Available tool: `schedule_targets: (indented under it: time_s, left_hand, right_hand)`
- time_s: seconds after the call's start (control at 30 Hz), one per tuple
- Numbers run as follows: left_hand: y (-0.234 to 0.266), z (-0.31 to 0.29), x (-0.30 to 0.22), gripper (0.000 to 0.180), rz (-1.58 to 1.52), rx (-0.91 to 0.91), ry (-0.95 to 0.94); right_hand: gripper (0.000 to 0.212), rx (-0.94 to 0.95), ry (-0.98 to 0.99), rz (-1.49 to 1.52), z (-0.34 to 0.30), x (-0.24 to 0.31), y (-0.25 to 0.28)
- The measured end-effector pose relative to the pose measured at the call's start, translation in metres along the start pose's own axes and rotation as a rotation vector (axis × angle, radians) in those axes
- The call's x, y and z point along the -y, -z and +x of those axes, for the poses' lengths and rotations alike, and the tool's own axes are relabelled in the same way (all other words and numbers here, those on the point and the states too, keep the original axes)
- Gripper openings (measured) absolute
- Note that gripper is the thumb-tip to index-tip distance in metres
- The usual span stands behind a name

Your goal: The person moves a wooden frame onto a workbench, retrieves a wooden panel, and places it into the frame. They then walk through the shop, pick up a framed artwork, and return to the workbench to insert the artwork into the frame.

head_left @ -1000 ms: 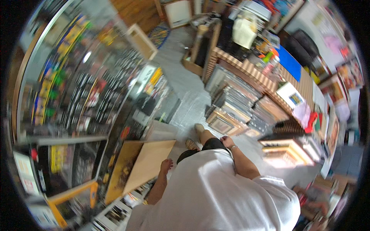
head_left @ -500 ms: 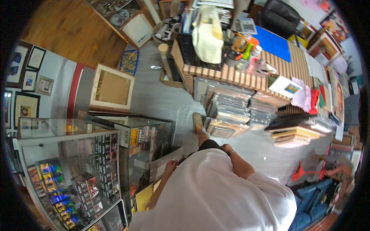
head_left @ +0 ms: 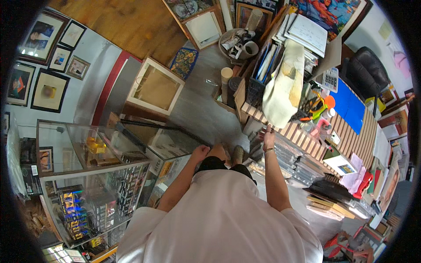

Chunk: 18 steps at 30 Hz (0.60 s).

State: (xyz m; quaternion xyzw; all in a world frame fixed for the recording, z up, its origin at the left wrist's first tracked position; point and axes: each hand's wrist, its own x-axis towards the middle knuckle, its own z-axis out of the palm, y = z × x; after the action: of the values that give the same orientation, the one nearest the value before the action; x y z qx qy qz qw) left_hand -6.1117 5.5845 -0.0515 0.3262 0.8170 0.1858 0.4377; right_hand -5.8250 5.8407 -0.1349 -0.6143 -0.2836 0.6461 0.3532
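Observation:
My right hand reaches forward, fingers stretched out, at the striped counter's edge. Just above its fingertips hangs the lower end of a cream cloth, draped over papers and files; whether the fingers touch the cloth or the counter edge I cannot tell. Nothing shows in that hand. My left hand is low on the left, its fingers loosely curled in, with nothing visible in it. It is nearest to a glass display case.
Stacks of wrapped frames stand under the striped counter. A taller glass case with small boxes is at left. A wood-edged frame leans on the wall ahead. Tubes stand in a box beside the counter.
I have stepped forward and the view has turned, bringing the counter's near corner closer. My right hand has moved from beside my leg to the counter edge by the cloth.

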Motion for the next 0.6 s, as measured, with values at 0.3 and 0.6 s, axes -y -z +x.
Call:
schedule_targets:
  time_s: [0.3, 0.6]
  left_hand:
    - [0.018, 0.049, 0.024, 0.049, 0.152, -0.005, 0.196]
    - [0.073, 0.141, 0.037, 0.059, 0.130, -0.223, 0.174]
  right_hand:
    - [0.038, 0.031, -0.207, 0.253, 0.037, -0.009, 0.000]
    - [0.048, -0.240, -0.371, 0.463, 0.042, -0.027, 0.003]
